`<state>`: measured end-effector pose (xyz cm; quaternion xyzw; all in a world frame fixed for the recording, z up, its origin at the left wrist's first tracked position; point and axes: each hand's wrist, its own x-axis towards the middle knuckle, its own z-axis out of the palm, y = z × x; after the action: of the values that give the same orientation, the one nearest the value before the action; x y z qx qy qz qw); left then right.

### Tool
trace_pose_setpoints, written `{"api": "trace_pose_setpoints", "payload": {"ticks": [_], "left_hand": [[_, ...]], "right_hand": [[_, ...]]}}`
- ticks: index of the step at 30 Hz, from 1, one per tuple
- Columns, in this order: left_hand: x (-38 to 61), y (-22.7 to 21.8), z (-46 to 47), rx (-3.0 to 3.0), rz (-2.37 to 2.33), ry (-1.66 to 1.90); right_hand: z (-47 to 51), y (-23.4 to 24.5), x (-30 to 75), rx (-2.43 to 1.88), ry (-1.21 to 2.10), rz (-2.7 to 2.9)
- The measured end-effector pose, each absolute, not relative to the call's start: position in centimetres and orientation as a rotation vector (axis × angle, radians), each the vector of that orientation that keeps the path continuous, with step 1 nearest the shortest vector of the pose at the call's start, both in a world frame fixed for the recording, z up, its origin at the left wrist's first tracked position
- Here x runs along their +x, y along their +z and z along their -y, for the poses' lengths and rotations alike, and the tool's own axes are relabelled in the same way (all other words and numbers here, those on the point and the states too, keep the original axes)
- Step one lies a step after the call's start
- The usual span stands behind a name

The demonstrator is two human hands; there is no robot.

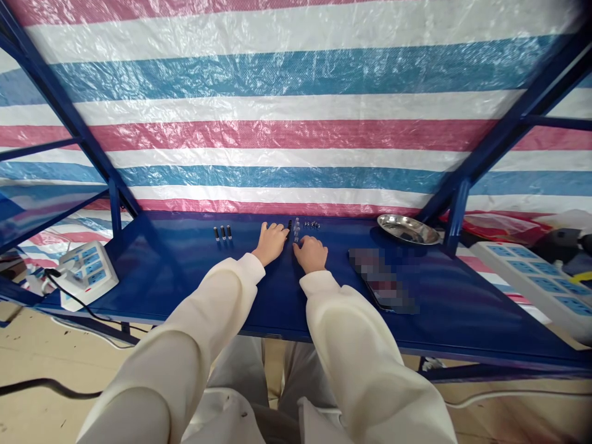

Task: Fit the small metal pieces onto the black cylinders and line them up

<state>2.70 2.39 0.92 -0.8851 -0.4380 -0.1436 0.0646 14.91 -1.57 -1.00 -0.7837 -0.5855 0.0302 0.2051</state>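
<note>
My left hand (pixel 272 242) rests palm down on the blue table, fingers loosely bent and a little apart. Its fingertips are beside a short row of small black cylindrical pieces (pixel 290 226); whether they touch is too small to tell. My right hand (pixel 312 253) lies just to the right, thumb and fingers curved but apart, by the near end of a row of small clear pieces (pixel 296 228). Small shiny metal pieces (pixel 312 225) lie beyond it. Left of my hands stand several small black tubes (pixel 222 233) with clear lower ends.
A phone-like dark slab (pixel 382 280), partly blurred, lies on the blue table (pixel 185 283) at right. Behind it sits a round metal dish (pixel 409 230). Power strips (pixel 89 274) flank both sides. A striped plastic sheet (pixel 287 132) hangs behind, between blue frame posts.
</note>
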Motion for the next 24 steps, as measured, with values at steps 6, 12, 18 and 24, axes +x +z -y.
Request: {"api": "trace_pose_setpoints", "payload": {"ticks": [6, 12, 18, 24], "left_hand": [[1.3, 2.2, -1.1, -2.638, 1.537, -0.749], [-0.8, 1.5, 0.8, -2.528, 1.826, -1.337], [-1.6, -0.2, 0.4, -2.546, 1.769, -1.589], [-1.5, -0.2, 0.4, -2.577, 1.724, -1.586]], "right_hand": [[1.2, -1.3, 15.0, -2.158, 0.093, 1.633], [0.5, -2.0, 15.2, -2.136, 0.104, 1.598], [-0.1, -2.3, 15.3, -2.124, 0.149, 1.548], [-0.5, -2.3, 15.5, -2.109, 0.204, 1.531]]}}
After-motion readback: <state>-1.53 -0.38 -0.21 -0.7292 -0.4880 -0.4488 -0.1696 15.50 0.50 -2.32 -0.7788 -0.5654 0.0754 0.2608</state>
